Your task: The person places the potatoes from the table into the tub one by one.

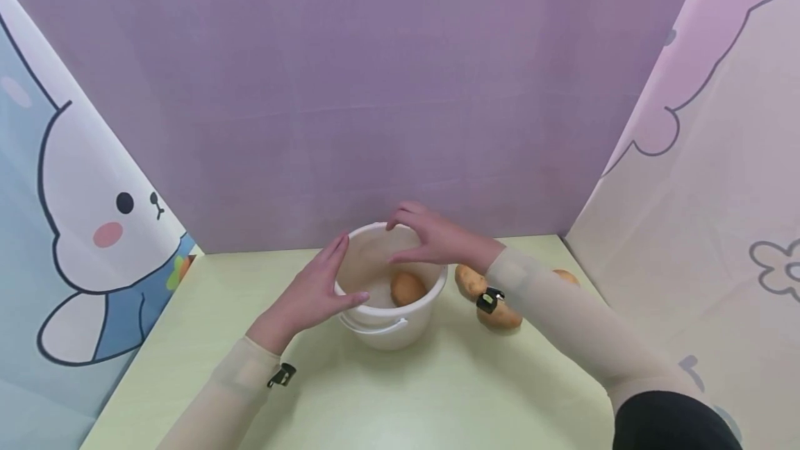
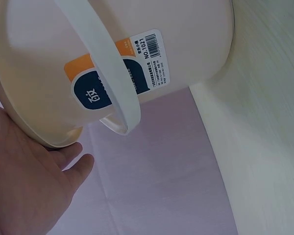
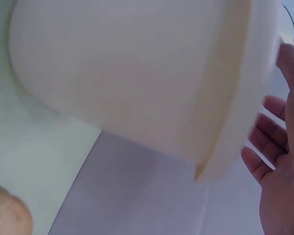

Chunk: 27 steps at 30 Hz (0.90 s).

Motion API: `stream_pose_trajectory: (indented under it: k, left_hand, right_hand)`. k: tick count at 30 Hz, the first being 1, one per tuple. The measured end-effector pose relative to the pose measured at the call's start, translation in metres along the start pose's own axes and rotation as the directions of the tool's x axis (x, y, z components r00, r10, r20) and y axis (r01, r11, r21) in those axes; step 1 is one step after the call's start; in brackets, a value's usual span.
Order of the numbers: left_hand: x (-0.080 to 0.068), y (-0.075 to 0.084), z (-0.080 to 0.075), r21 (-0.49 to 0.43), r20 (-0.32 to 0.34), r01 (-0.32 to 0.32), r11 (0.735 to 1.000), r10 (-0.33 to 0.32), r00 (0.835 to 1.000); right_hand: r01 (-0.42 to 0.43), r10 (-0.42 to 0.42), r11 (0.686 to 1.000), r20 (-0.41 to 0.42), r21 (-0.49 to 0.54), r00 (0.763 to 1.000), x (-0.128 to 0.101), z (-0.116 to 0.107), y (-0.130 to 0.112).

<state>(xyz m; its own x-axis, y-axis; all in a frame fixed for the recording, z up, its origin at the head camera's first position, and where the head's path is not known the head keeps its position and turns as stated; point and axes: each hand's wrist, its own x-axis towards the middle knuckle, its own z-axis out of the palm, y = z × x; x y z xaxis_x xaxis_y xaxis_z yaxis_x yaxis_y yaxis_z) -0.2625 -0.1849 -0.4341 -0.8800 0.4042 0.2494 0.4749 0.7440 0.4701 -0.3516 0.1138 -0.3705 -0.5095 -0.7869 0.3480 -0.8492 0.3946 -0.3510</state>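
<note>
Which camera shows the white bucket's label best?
The left wrist view: it shows the label close up, barcode included, though the handle crosses it. The head and right wrist views show the bucket but no label.

Pale yellow-green tabletop (image 1: 375, 408); creased purple backdrop (image 1: 400, 89) behind. Left: rabbit-print panel (image 1: 106, 242). Right: pink-and-cream panel (image 1: 706, 214), flower outline.

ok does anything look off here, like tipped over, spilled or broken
Nothing stands out. The white bucket stands upright with its handle folded down, one potato lies inside, and the other potatoes rest on the table beside it. No spill or damage shows.
</note>
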Motion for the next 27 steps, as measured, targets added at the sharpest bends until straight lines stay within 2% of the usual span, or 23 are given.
stream_pose_trajectory:
  k: [7, 14, 18, 24, 27]
  left_hand:
    - [0.001, 0.0, 0.001, -0.006, -0.006, 0.008, 1.0, -0.008, 1.0]
    - [0.001, 0.0, 0.003, -0.004, -0.011, -0.001, 1.0, 0.001, 1.0]
    - [0.002, 0.001, 0.005, -0.001, -0.013, -0.007, 1.0, 0.007, 1.0]
    - [0.002, 0.002, 0.006, -0.012, -0.013, -0.013, 1.0, 0.013, 1.0]
    - [0.001, 0.003, 0.005, -0.012, -0.013, -0.015, 1.0, 0.015, 1.0]
  right_hand:
    - [0.011, -0.009, 1.0, -0.086, 0.023, 0.996, -0.032, -0.016, 0.008]
    - [-0.074, 0.077, 0.997, -0.115, 0.028, 0.99, -0.072, -0.025, 0.017]
    - [-0.129, 0.133, 0.991, -0.138, 0.034, 0.981, -0.098, -0.025, 0.021]
    - [-0.147, 0.162, 0.985, -0.181, 0.09, 0.97, -0.133, -0.018, 0.024]
    - [-0.182, 0.201, 0.977, -0.192, 0.108, 0.961, -0.146, -0.014, 0.024]
